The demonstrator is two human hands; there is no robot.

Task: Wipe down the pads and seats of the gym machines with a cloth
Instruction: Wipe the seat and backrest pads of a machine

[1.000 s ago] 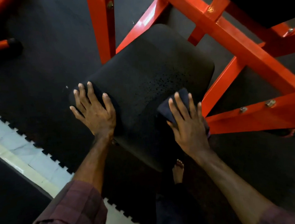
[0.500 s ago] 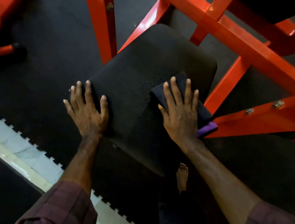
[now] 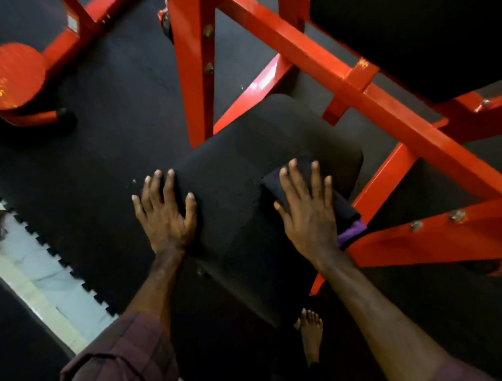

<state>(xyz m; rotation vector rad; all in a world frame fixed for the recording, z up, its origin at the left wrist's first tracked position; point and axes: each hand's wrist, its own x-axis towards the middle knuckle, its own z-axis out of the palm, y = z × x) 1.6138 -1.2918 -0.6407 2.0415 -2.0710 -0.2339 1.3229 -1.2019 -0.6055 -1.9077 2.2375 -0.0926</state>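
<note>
Since 0.5 s ago the right hand (image 3: 308, 212), fingers spread flat, has kept the cloth (image 3: 340, 206) pressed on the seat (image 3: 238, 197)'s right edge (left hand (image 3: 164, 216) braces), where it could slip off onto the frame (image 3: 423, 236).

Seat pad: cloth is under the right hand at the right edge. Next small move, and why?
Probably sweep the right hand and cloth leftward across the seat pad toward the left hand. The cloth sits at the pad's right edge, the middle lies uncovered, and the left hand rests flat on the left edge.
</note>
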